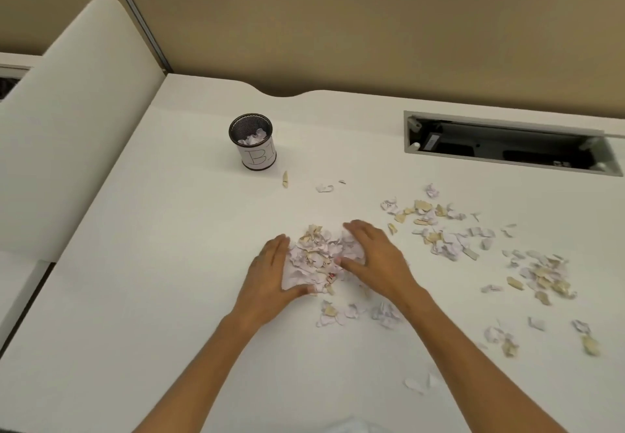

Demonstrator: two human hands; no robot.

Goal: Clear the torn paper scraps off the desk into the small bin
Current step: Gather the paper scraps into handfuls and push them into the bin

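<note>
Two bare forearms come up from the bottom edge of the view, with no sleeves, cuffs or gloves on them anywhere in sight. The left hand (pixel 270 273) and the right hand (pixel 375 257) are bare too: no ring shows on the fingers (pixel 355 229), and no watch, strap or bracelet shows at either wrist. A small pale patch at the bottom edge between the arms is too cut off to identify.

bin label (pixel 259 157) partly unreadable, forearms cropped
</note>
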